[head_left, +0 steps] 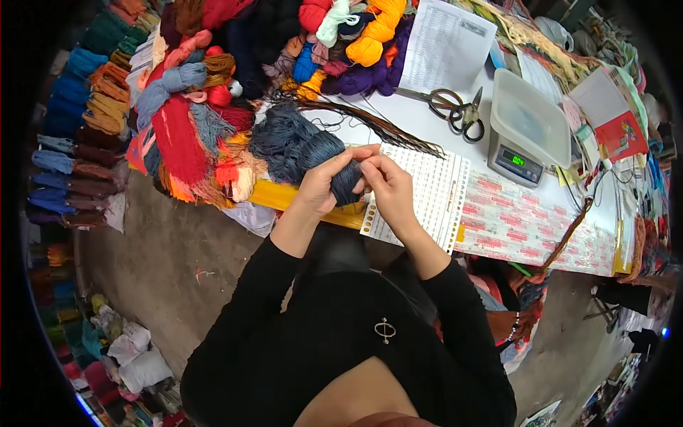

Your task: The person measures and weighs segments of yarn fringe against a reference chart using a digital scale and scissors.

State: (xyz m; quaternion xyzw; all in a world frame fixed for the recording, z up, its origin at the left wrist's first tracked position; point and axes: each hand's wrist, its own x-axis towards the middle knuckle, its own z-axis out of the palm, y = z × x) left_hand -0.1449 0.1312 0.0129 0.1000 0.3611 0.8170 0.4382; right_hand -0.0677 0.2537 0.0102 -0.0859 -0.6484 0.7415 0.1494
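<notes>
My left hand is wrapped round a dark blue-grey yarn skein near the table's front edge. At the skein's right end, my right hand has its fingertips pinched together against the yarn; whether a strand is between them is too small to make out. More loose yarn of the same blue-grey lies bunched just left of the skein. Beneath the hands and to their right lies a white perforated sheet with printed rows.
A digital scale with a clear plastic tray stands at the right. Scissors and dark loose strands lie behind the hands. Colourful yarn piles cover the left side. A printed paper is at the back.
</notes>
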